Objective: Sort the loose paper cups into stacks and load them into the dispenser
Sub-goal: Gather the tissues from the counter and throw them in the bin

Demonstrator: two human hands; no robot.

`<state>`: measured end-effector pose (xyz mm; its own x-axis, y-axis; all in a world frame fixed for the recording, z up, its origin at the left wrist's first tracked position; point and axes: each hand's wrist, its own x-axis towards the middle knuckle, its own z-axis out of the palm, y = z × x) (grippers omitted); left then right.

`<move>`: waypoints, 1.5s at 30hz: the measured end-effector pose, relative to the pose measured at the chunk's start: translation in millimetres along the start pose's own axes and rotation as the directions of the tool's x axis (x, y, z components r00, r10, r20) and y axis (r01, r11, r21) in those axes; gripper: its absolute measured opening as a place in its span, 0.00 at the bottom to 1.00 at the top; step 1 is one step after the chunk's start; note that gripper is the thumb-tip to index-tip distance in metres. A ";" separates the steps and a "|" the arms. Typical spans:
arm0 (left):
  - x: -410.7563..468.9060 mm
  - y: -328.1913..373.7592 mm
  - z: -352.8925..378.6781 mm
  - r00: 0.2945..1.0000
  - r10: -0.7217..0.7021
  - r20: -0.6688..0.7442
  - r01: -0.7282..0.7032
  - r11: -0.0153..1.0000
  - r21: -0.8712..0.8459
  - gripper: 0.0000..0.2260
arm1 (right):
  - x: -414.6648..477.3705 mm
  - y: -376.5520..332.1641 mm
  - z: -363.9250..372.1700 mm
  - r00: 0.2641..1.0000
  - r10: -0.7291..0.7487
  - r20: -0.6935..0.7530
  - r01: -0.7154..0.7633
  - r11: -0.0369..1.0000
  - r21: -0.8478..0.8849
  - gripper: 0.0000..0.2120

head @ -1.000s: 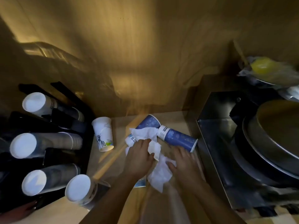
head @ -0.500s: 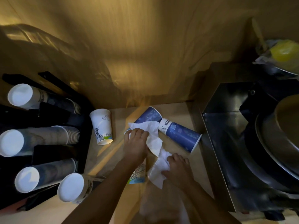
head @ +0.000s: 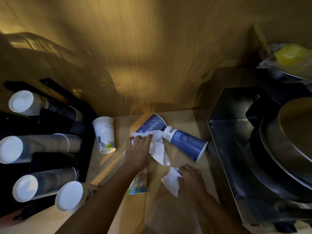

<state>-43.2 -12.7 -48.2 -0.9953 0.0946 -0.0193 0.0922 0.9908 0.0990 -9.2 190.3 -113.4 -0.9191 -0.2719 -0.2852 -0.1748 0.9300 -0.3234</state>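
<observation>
The wooden counter [head: 168, 208] carries the work area, bounded on the left by the black dispenser [head: 50, 159], whose slots hold several nested stacks with white bases facing outward, and on the right by a metal appliance [head: 236, 132]. Four loose cups lie on the counter and none is yet stacked: a white printed cup [head: 104, 135] just beside the dispenser, a blue cup [head: 152, 123] near the back wall, a second blue cup [head: 185, 143] lying on its side with its base touching the first, and a white cup with a bridge print [head: 137, 184] partly hidden under the left forearm. A second ago both hands sat close together on one crumpled white tissue; they have since drawn apart, and the tissue now shows as two pieces. The left hand [head: 139, 149] rests with fingers curled down on the larger tissue piece [head: 157, 147], which overlaps the first blue cup. The right hand [head: 190, 179] is clenched around the smaller tissue piece [head: 170, 182], nearer the person. Judgement: the tissue is being cleared from the cups, so sorting has not begun; both hands must be freed before any cup can be lifted.
</observation>
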 end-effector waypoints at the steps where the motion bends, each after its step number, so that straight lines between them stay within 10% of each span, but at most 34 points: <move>1: 1.1 -0.4 1.5 0.998 0.019 0.067 -0.022 0.999 0.041 0.26 | -2.4 2.2 -0.4 1.000 0.028 -0.008 -0.028 0.999 0.033 0.11; 5: 3.1 -7.9 -0.5 0.992 0.079 0.097 -0.093 0.984 0.149 0.15 | -13.6 6.6 -1.7 1.000 0.005 -0.017 -0.004 0.997 0.078 0.14; 16: -8.9 -2.0 -50.6 0.948 -0.111 -0.298 0.030 0.964 -0.264 0.03 | -20.2 -1.8 -32.1 0.973 0.093 -0.211 -0.021 0.948 0.318 0.13; 29: -99.7 -28.1 -143.5 0.817 -0.350 -0.459 -0.212 0.557 -0.803 0.09 | -63.4 -88.0 -109.2 0.902 0.051 -0.429 0.159 0.884 0.440 0.15; 42: -311.1 -141.0 -173.8 0.734 -0.679 0.015 -0.110 -0.140 -0.984 0.17 | -150.1 -264.8 -88.4 0.827 -0.170 -0.536 0.517 0.604 0.606 0.05; 45: -346.5 -166.8 -166.2 0.651 -0.759 0.033 -0.038 -0.076 -0.996 0.13 | -160.7 -301.7 -73.2 0.801 -0.291 -0.523 0.582 0.584 0.566 0.07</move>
<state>281.5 -226.8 107.4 -0.7166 -0.6869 -0.1209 0.0020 -0.1754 0.9845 165.4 -28.5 96.0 -0.8700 -0.3593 0.3376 -0.4371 0.2452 -0.8653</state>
